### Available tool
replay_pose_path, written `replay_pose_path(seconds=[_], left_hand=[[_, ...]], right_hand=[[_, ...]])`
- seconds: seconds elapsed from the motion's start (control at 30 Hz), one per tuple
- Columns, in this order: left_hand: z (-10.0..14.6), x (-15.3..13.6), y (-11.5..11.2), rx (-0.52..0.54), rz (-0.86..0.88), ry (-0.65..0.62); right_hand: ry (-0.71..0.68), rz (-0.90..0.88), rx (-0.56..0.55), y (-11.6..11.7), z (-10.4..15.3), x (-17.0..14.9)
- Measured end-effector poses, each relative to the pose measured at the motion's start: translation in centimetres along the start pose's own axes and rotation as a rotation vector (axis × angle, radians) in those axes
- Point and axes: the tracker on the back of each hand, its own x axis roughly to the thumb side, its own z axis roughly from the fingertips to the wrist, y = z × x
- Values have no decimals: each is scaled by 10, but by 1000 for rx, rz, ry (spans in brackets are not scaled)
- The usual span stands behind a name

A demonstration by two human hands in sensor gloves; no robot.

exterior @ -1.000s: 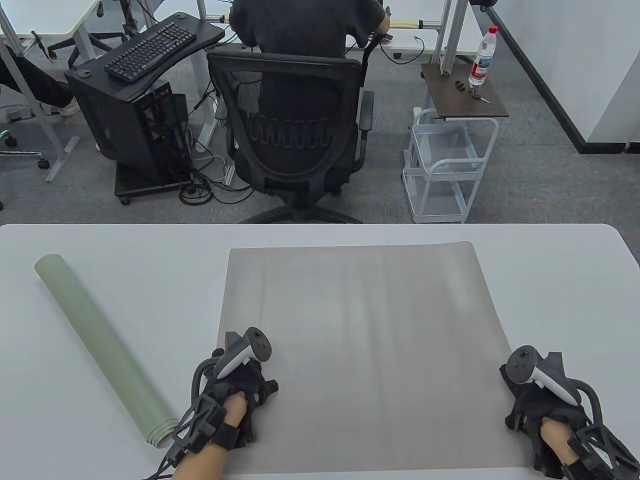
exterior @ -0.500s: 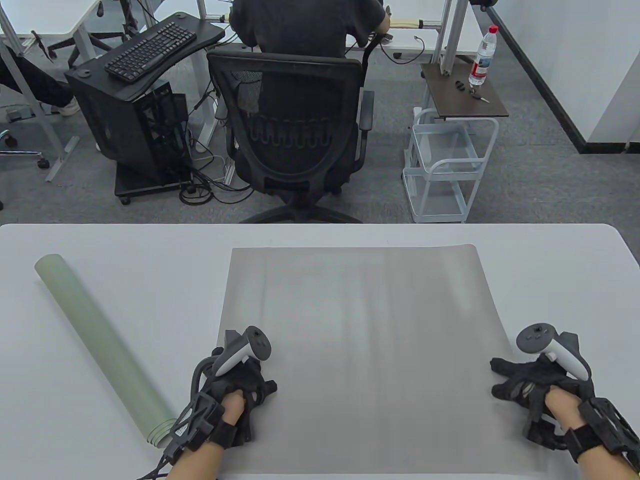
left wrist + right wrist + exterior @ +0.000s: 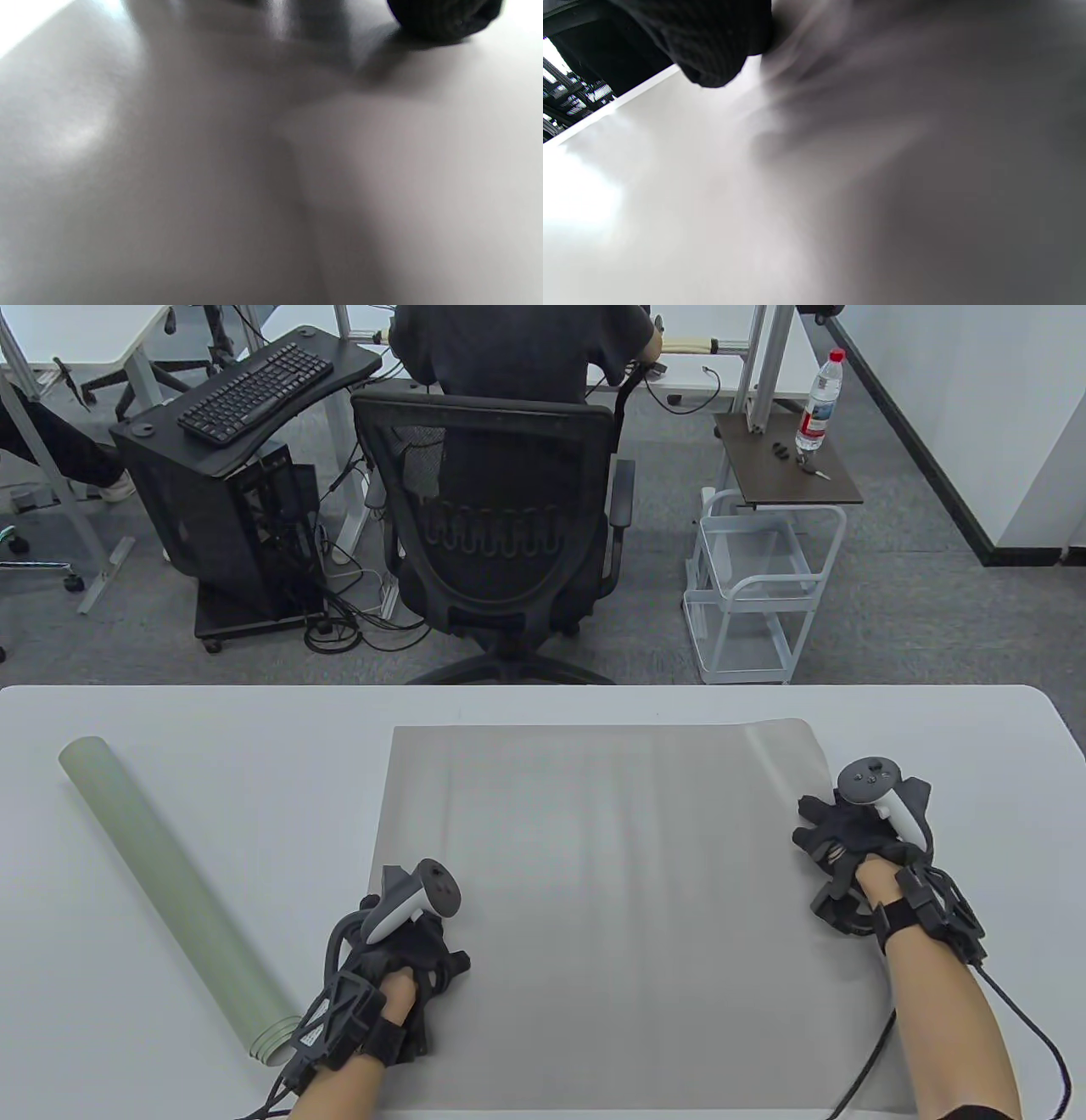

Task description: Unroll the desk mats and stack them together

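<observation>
My black gloves (image 3: 407, 976) carry grey-and-white trackers (image 3: 411, 899), the flat mat (image 3: 611, 899) at the frame's centre is plain warm grey, the rolled mat (image 3: 170, 891) at left pale green, on a white table (image 3: 212, 729).

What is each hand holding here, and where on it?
Nothing is lifted: the left hand rests on the grey mat near its left edge, the right hand on its right edge.

Grey mat (image 3: 611, 899): matt, smooth, soft sheen in bands.
Green roll (image 3: 170, 891): matt, smooth, pale.
Table (image 3: 959, 729): white, smooth, faint gloss.
Gloves: black knit cloth, ribbed weave up close (image 3: 712, 38).
</observation>
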Motion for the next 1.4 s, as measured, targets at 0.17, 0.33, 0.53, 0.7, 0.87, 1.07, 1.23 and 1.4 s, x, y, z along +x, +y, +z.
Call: replay_pose_path(seconds=[0.17, 0.33, 0.53, 0.7, 0.87, 1.07, 1.23, 1.4], left_hand=[[0, 0, 0, 2, 2, 1], [0, 0, 0, 4, 1, 1], [-1, 1, 1, -8, -19, 9], [-1, 2, 1, -8, -19, 10], [-1, 2, 1, -9, -19, 9], [-1, 2, 1, -2, -22, 4], [-1, 2, 0, 5, -35, 10], [1, 1, -1, 39, -46, 28]], right_hand=[[-18, 144, -86, 6, -20, 23], [50, 189, -105, 6, -41, 34], [178, 228, -103, 5, -57, 34], [320, 343, -6, 8, -49, 22], [258, 432, 125, 2, -13, 15], [189, 573, 162, 11, 61, -12], [110, 584, 154, 29, 113, -20], [35, 673, 218, 47, 143, -3]])
